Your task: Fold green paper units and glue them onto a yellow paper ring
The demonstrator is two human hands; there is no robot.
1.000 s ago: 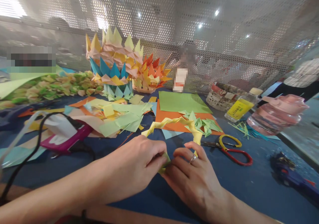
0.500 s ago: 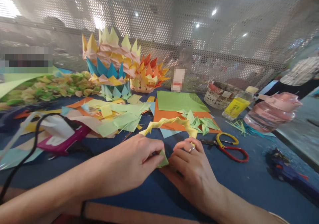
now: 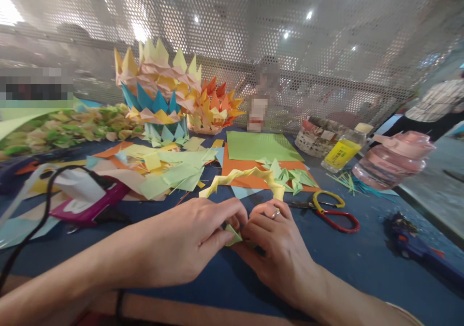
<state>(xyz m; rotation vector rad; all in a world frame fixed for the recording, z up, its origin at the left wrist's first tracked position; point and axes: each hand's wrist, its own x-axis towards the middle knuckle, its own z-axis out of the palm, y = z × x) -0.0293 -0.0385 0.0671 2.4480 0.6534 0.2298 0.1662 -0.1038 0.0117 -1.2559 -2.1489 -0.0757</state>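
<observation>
My left hand [image 3: 201, 236] is closed, its thumb and fingers pinching a small folded light-green paper [image 3: 233, 236]. Close against it, my right hand [image 3: 277, 244], with a ring on one finger, is closed on a yellow folded-paper band [image 3: 250, 172]. The band arches up behind both hands, zigzag-creased along its length, and its near part is hidden by my fingers. Where the green piece meets the band cannot be made out. Beyond the right hand lie scissors [image 3: 337, 222] with red and yellow handles. Folded green paper pieces [image 3: 292, 177] rest past the band.
Green [image 3: 261, 146] and orange sheets [image 3: 232, 164] lie ahead, with paper scraps [image 3: 174, 171] to their left. Finished paper crowns [image 3: 163, 79] stand behind. A magenta device [image 3: 90, 210] with a black cord is left; a blue glue gun [image 3: 416, 248], bottle [image 3: 344, 152] and pink jug [image 3: 395, 161] are right.
My left fingertips have moved right and now touch the right hand's fingers, covering more of the green paper. The whole view has shifted slightly.
</observation>
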